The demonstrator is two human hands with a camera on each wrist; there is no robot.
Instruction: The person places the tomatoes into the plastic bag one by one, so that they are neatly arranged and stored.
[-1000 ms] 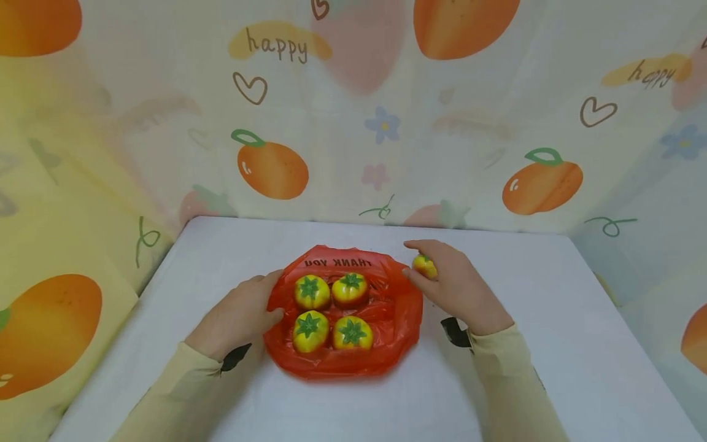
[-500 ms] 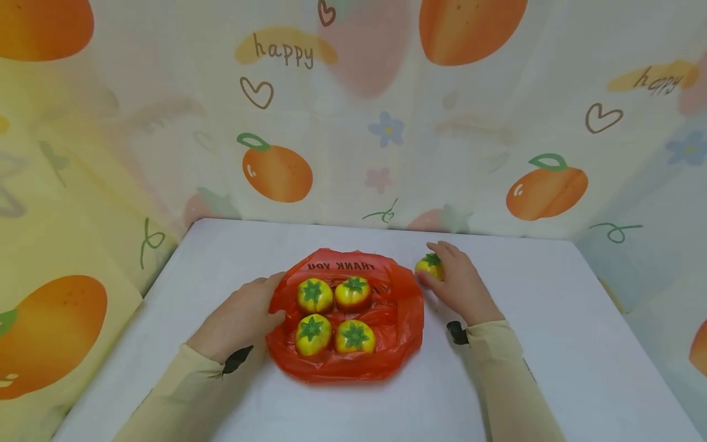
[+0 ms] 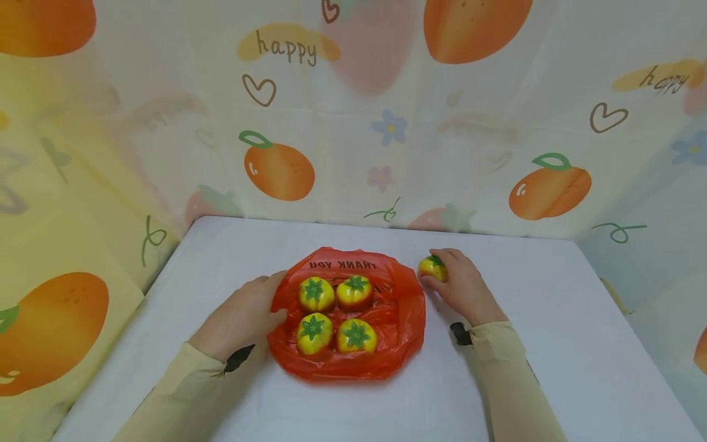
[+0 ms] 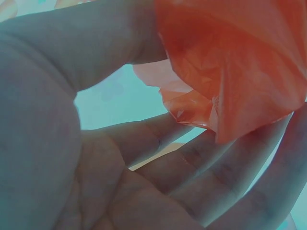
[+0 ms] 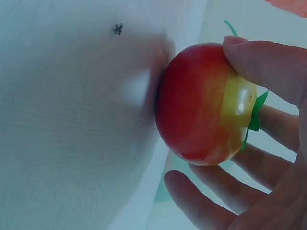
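In the head view a red plastic bag (image 3: 409,307) with its mouth spread wide lies on the white table, "THANK YOU" printed on its far side. Several shiny yellow-and-red fruits, each topped by a green star-shaped leaf, sit in it, one being the near-left fruit (image 3: 313,334). My left hand (image 3: 240,316) holds the bag's left edge; in the left wrist view the red film (image 4: 230,67) hides the fingertips. Right of the bag, my right hand (image 3: 464,285) grips another such fruit (image 5: 201,105), thumb on one side and fingers around the other. That fruit appears to rest on the table.
The white table (image 3: 552,344) reaches back to a hanging cloth (image 3: 342,135) printed with oranges, hearts and "happy". A similar yellow cloth hangs along the left side.
My right hand has drawn away from the bag's right edge to the right and closed round the loose fruit. The left hand stays at the bag; the head view has shifted slightly.
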